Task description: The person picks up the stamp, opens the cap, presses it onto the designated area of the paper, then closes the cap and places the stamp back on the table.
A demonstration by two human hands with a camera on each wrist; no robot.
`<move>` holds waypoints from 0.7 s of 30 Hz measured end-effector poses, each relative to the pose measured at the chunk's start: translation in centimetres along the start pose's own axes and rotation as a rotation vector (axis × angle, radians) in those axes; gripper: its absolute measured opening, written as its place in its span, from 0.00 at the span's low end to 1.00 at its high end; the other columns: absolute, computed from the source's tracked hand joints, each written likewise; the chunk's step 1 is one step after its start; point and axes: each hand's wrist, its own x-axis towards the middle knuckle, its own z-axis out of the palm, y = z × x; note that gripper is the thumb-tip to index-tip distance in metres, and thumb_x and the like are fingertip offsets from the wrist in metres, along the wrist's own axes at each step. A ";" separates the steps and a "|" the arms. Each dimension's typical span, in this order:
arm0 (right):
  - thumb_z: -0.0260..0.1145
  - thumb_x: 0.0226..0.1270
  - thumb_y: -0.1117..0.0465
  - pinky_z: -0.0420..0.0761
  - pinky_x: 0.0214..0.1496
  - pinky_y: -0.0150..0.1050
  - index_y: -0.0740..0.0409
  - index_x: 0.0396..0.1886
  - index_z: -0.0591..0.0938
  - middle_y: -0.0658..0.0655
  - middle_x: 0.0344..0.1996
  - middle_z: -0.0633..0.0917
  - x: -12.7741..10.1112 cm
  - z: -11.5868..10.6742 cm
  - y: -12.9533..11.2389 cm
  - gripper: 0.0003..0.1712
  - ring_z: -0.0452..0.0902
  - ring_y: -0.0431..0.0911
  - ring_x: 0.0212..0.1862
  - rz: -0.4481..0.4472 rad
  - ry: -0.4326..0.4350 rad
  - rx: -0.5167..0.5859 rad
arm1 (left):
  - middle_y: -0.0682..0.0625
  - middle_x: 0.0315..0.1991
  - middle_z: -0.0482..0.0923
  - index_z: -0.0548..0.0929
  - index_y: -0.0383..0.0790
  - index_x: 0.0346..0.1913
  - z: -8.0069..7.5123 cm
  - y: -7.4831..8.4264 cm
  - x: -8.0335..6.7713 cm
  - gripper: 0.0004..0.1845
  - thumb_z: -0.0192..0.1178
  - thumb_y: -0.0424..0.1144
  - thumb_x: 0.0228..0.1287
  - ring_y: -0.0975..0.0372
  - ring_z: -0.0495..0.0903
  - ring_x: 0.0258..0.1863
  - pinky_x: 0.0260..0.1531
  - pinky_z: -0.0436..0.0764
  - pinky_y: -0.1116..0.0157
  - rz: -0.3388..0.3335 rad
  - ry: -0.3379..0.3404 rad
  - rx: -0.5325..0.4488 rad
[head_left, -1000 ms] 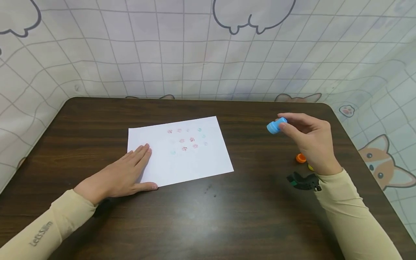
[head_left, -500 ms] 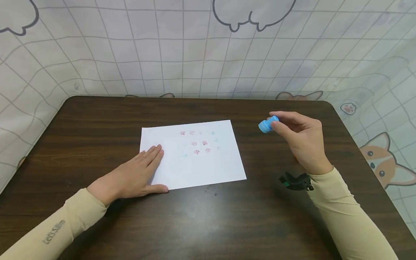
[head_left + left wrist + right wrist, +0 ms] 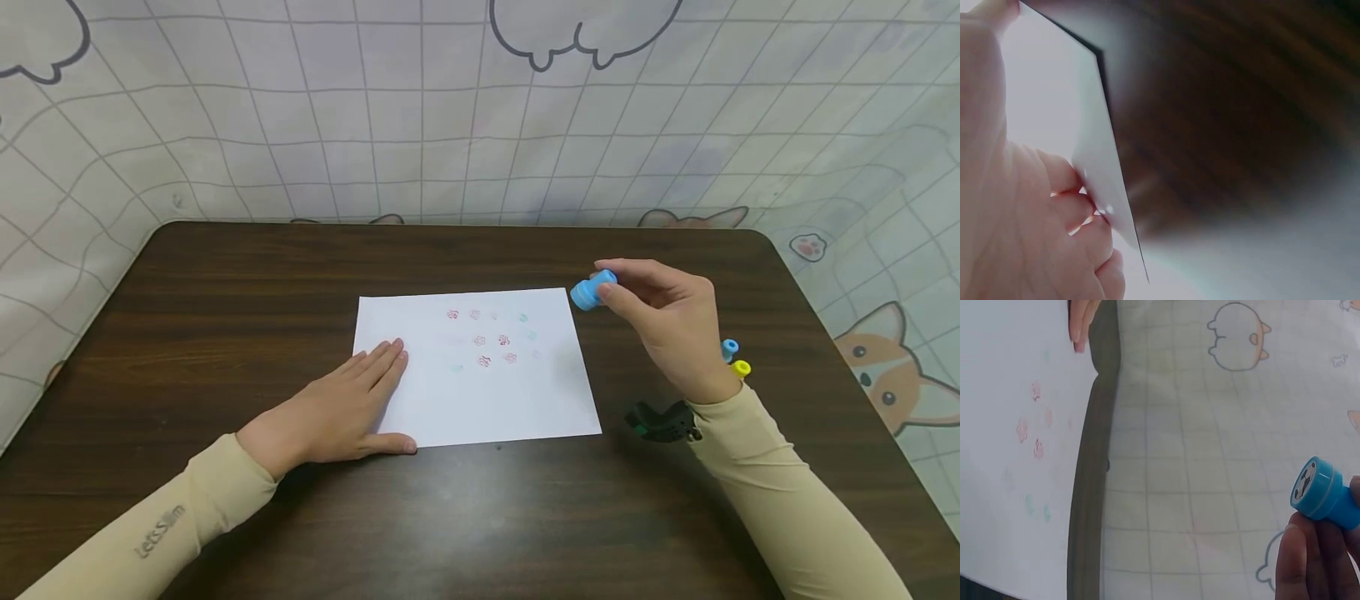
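A white sheet of paper (image 3: 510,404) lies on the dark wooden table, bearing several small red, pink and pale green stamp prints. My left hand (image 3: 333,417) rests flat across its left edge, fingers extended and thumb spread at the near edge. In my right hand (image 3: 667,333), thumb and fingers pinch a small blue stamp (image 3: 592,290), held up just beyond the sheet's far right corner. The right wrist view shows a black-and-white pattern on the round end of the stamp (image 3: 1318,490). In the left wrist view the paper's edge (image 3: 1100,125) bends up beside the palm.
Behind the right wrist stand a small blue piece (image 3: 730,349) and a yellow piece (image 3: 741,369), partly covered by the arm. A black strap device (image 3: 660,422) sits on that wrist. A white grid-patterned curtain (image 3: 450,125) hangs along the table's far edge.
The paper has slid to the right under my left hand. My right hand has moved left with the blue stamp. The orange piece seen earlier is now hidden, while a blue piece shows.
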 end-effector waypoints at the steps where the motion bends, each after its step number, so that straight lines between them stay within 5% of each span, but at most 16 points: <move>1: 0.72 0.67 0.70 0.87 0.49 0.26 0.67 0.54 0.87 0.43 0.40 0.91 0.0 0.1 0.0 0.16 0.86 0.36 0.38 -0.004 -0.004 -0.005 | 0.36 0.84 0.50 0.54 0.30 0.81 0.0 0.1 0.1 0.59 0.52 0.76 0.65 0.43 0.53 0.84 0.80 0.62 0.43 0.005 0.000 0.002; 21: 0.72 0.66 0.70 0.88 0.51 0.29 0.66 0.53 0.87 0.37 0.44 0.90 -0.3 3.4 0.3 0.16 0.88 0.37 0.44 -0.024 -0.075 -0.057 | 0.38 0.85 0.47 0.52 0.33 0.82 0.1 2.9 1.8 0.60 0.55 0.75 0.64 0.45 0.49 0.85 0.82 0.58 0.45 0.028 -0.040 -0.010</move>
